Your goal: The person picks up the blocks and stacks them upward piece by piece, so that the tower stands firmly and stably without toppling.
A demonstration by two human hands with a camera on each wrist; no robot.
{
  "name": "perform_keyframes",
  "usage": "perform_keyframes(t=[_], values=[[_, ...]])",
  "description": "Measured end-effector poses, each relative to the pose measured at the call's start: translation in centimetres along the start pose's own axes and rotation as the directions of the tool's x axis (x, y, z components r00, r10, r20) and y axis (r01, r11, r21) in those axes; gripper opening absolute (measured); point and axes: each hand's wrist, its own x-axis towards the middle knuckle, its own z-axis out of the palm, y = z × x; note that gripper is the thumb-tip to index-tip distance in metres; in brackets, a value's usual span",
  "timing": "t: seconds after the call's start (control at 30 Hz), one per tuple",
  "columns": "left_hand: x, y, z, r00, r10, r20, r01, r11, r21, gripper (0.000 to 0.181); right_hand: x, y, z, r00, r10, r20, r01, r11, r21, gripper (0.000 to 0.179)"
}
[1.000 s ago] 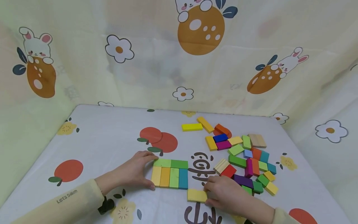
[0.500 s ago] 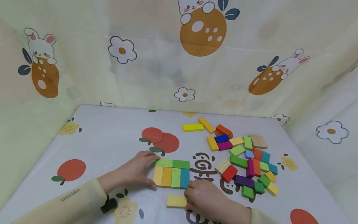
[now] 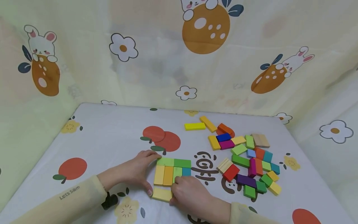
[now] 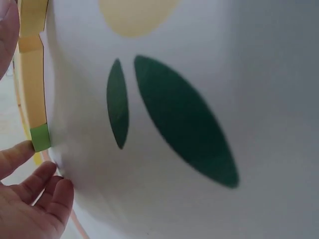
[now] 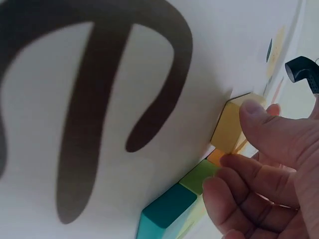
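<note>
Well apart from the table's (image 3: 112, 137) far edge, the right hand (image 3: 193, 191) pinches a pale-yellow oblong block (image 3: 162, 194), farther left than before. The left hand (image 3: 137, 169) is spread, loosely relaxed.

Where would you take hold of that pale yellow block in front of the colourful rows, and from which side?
Probably by its right end, from the right. The pale yellow block lies lengthwise left to right, so pinch across its narrow width; the right hand grips that end. The left hand crowds the other end, and the orange block lies just beyond its far side.
</note>
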Motion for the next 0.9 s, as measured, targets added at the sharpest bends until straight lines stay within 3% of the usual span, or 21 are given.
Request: perform_keyframes(t=[0.27,0.57,0.9], values=[[-0.05,0.03,0.32,1.0,0.003,-0.01,-0.003,1.0,-0.02,0.115,0.41,-0.11,0.02,0.999,0.054,-0.007,-0.054,0.998,-0.034,0.032],[-0.21,0.04,0.41,0.997,0.045,-0.062,-0.045,0.999,-0.002,0.112,0.38,-0.04,0.16,0.998,0.056,-0.024,-0.058,0.997,-0.049,0.029],[-0.26,0.26,0.23,0.999,0.019,-0.033,-0.019,1.0,-0.008,0.112,0.22,0.25,0.02,0.999,0.045,-0.031,-0.045,0.999,-0.005,0.026]])
